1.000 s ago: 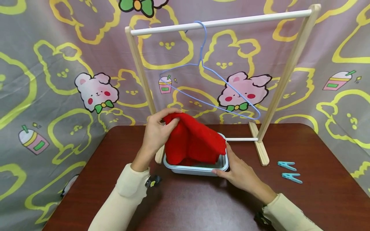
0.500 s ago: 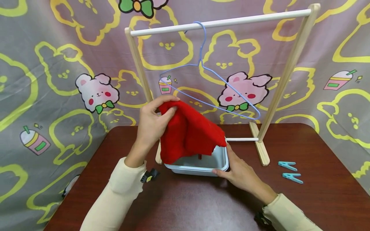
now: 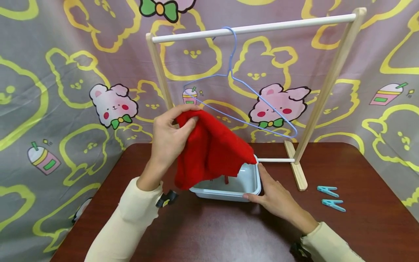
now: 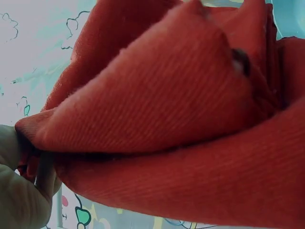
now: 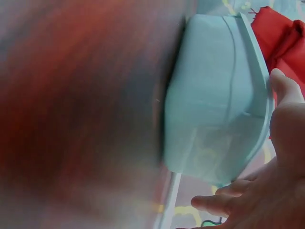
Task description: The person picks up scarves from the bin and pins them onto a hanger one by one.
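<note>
My left hand pinches the top edge of a red knit cloth between thumb and fingers, high over the left end of a pale blue plastic tub. The cloth hangs in loose folds, its right corner at the tub's far right rim. Close up in the left wrist view, the folded ribbed fabric fills most of the picture. My right hand grips the tub's right end, thumb at the front rim and fingers along the side. In the right wrist view the tub's outer wall stands beside that hand.
Behind the tub rises a wooden rack with a white top bar. A blue wire hanger hangs from the bar. Two turquoise clothespins lie on the dark table to the right. A patterned curtain encloses the back.
My left hand has lifted the red cloth up and to the left, and more of the tub's inside shows. The right hand keeps its place on the tub.
</note>
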`<act>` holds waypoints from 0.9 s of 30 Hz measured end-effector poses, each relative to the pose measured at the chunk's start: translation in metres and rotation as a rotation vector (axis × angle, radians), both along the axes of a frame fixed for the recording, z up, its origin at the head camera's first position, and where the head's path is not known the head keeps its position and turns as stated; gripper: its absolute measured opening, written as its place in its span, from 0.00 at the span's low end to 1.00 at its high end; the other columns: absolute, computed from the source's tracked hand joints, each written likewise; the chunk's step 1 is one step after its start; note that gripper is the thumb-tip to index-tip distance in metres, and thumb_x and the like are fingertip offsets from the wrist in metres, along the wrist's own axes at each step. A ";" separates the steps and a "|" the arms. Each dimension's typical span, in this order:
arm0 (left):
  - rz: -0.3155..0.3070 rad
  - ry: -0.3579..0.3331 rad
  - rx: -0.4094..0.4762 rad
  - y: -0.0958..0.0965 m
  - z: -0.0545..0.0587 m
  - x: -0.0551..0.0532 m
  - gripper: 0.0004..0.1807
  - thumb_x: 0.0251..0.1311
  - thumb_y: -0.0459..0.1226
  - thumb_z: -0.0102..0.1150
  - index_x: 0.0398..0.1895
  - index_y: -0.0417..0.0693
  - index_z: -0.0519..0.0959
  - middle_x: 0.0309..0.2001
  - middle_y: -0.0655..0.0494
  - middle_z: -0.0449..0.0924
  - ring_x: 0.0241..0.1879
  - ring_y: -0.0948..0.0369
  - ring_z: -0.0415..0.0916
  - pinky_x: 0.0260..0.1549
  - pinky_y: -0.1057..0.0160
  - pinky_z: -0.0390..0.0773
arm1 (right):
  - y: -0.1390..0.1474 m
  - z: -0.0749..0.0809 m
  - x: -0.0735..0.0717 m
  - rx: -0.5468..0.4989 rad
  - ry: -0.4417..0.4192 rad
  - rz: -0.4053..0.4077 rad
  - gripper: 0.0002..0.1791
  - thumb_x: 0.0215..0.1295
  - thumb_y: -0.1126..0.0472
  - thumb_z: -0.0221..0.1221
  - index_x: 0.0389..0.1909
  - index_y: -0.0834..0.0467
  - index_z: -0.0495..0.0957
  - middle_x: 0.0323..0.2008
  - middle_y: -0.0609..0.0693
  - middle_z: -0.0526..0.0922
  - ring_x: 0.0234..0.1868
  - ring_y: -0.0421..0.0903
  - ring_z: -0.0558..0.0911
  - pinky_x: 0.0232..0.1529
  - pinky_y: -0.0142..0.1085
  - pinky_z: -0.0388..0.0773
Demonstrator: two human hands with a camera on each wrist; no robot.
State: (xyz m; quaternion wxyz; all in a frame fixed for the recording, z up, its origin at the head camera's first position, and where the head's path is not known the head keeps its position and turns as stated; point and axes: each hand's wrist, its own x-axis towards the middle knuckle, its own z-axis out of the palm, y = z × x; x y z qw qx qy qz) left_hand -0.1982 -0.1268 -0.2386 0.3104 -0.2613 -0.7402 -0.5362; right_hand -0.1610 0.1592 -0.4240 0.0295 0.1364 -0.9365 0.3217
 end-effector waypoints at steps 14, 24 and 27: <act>0.008 0.002 0.056 -0.004 0.003 -0.003 0.09 0.65 0.29 0.65 0.45 0.45 0.90 0.47 0.50 0.90 0.38 0.61 0.84 0.33 0.69 0.84 | 0.028 0.060 -0.004 -0.044 0.020 -0.006 0.61 0.64 0.38 0.70 0.84 0.64 0.46 0.81 0.68 0.55 0.76 0.71 0.65 0.69 0.69 0.68; 0.001 0.051 0.055 -0.007 0.006 -0.004 0.10 0.65 0.27 0.65 0.46 0.43 0.90 0.46 0.50 0.90 0.37 0.60 0.84 0.33 0.69 0.84 | 0.051 0.104 -0.006 -0.079 0.179 -0.080 0.52 0.64 0.44 0.72 0.82 0.53 0.57 0.71 0.68 0.72 0.63 0.67 0.75 0.57 0.68 0.74; 0.010 0.057 0.058 -0.008 0.007 -0.005 0.10 0.65 0.27 0.64 0.45 0.42 0.90 0.45 0.49 0.90 0.36 0.61 0.84 0.32 0.70 0.83 | 0.055 0.115 -0.009 -0.088 0.245 -0.094 0.46 0.65 0.46 0.72 0.79 0.52 0.62 0.54 0.65 0.81 0.44 0.59 0.78 0.43 0.52 0.75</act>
